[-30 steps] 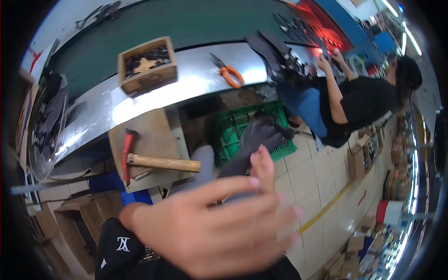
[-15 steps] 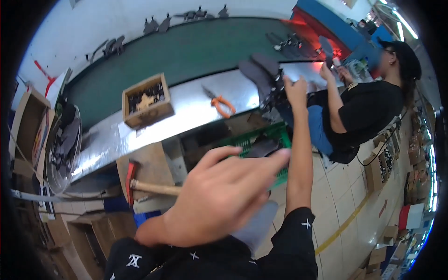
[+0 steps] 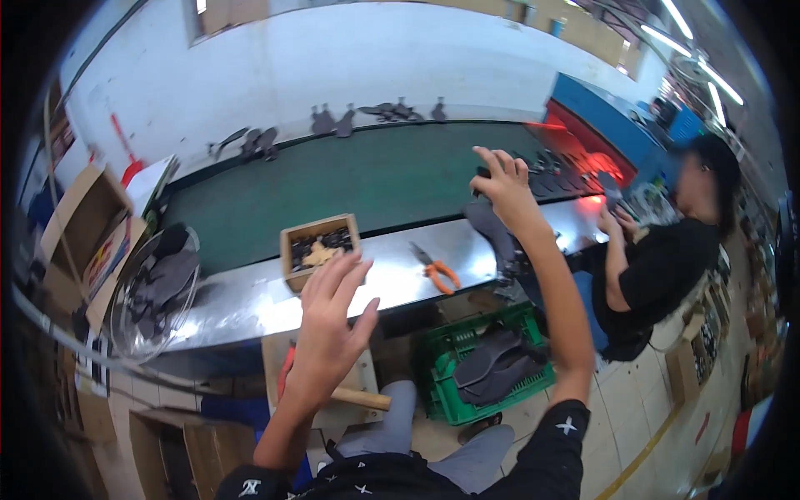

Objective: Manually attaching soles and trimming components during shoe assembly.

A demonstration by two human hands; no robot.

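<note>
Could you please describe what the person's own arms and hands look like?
The left hand and right hand are bare, as are both forearms. The short black fabric right sleeve ends near the elbow and bears a white cross-shaped mark. The black fabric left sleeve, only partly in view, has a white emblem.

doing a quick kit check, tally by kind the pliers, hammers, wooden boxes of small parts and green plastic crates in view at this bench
Orange-handled pliers: 1
Wooden-handled hammer: 1
Wooden box of small parts: 1
Green plastic crate: 1
Total: 4
</note>
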